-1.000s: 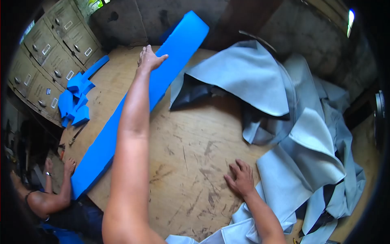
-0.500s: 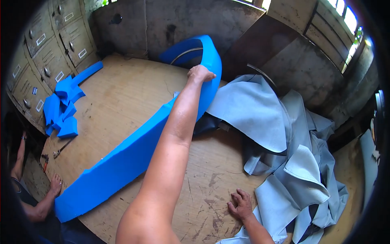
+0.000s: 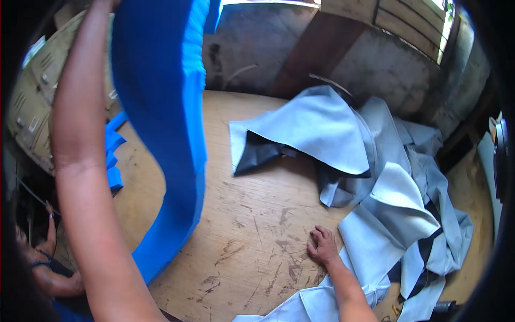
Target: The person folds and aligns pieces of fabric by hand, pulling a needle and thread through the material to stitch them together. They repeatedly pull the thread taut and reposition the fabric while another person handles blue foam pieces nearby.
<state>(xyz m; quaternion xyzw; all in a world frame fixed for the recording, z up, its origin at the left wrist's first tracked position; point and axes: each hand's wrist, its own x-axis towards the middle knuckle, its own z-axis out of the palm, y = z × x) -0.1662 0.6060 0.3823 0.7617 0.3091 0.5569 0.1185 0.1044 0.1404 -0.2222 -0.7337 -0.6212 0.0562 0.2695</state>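
Note:
A long, wide strip of blue foam [image 3: 179, 123] rises from the wooden table and runs out through the top of the view, bent in an S shape. My left forearm [image 3: 83, 145] reaches up along its left side; the hand is beyond the top edge, so its grip is hidden. My right hand [image 3: 323, 245] rests on the table with its fingers slightly bent and apart, holding nothing. Just right of it lies a heap of light grey sheet material [image 3: 370, 231], with a larger grey piece [image 3: 322, 129] farther back showing a black underside.
Small blue foam pieces [image 3: 113, 177] lie at the wooden table's [image 3: 241, 214] left side, near metal lockers [image 3: 43, 86]. Another person [image 3: 56, 273] is at the lower left. A stained wall [image 3: 252, 43] stands behind the table.
The blue foam strip has been raised and swung left, uncovering the table's middle. My left arm has moved up and left with it. My right hand remains on the table. The view has shifted.

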